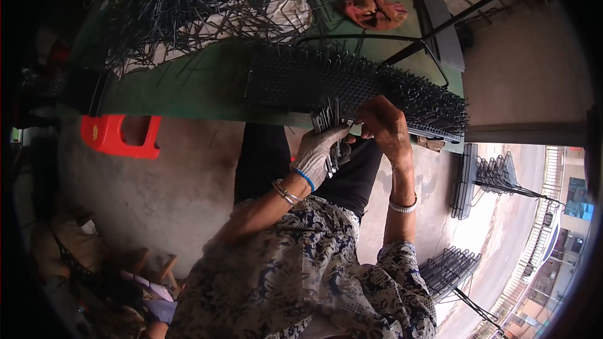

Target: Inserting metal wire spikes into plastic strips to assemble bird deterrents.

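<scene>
My left hand [312,150], in a pale knitted glove with a blue cuff, is closed round a bundle of thin dark metal rods [326,115]. The rods stick out above and below the fist. My bare right hand [384,124] is just to its right, at the near edge of a long black perforated rack [295,81]. Its fingers are bent and pressed together; what they pinch, if anything, is too small to make out. Many dark hooked pieces [430,97] stand up densely on the rack's right part, while its left part shows rows of small holes.
A big heap of dark rods [188,0] covers the far left of the green table [169,91], partly over a pale cloth [292,9]. Behind the rack lie a reddish cloth [375,11] and a black metal bar [461,19]. A red stool [116,138] stands left; wire frames [465,182] stand right.
</scene>
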Tool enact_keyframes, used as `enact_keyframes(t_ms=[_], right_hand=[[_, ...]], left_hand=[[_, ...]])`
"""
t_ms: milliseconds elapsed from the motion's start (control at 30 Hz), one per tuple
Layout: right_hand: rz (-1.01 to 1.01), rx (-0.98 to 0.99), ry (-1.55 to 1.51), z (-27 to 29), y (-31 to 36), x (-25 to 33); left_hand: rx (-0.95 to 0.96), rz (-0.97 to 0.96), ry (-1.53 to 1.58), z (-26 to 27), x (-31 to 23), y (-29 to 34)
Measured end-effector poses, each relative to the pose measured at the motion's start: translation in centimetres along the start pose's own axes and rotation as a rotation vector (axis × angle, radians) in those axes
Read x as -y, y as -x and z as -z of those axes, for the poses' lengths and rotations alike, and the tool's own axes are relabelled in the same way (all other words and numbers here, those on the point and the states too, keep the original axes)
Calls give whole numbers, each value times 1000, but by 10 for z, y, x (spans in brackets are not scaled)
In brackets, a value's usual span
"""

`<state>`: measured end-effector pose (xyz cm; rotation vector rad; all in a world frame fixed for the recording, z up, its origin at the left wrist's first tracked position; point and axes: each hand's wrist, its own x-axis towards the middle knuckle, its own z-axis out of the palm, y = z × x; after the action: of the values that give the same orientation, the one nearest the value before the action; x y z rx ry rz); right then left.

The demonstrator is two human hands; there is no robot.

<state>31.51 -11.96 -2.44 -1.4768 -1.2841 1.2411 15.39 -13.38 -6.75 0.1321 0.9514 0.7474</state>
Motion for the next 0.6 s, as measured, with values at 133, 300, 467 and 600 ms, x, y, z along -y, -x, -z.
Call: enact_keyframes(t_ms=[133,300,467,600], right_hand=[[161,-256,39,5,0,6],[369,-613,238,8,-29,4],[391,-613,427,9,-45,-16],[335,-522,394,11,-52,-29]], left_hand=[[24,6,25,5,0,-5],[33,36,-7,2,1,-3],[41,28,-21,-2,1,2],[19,5,-36,-2,2,1]])
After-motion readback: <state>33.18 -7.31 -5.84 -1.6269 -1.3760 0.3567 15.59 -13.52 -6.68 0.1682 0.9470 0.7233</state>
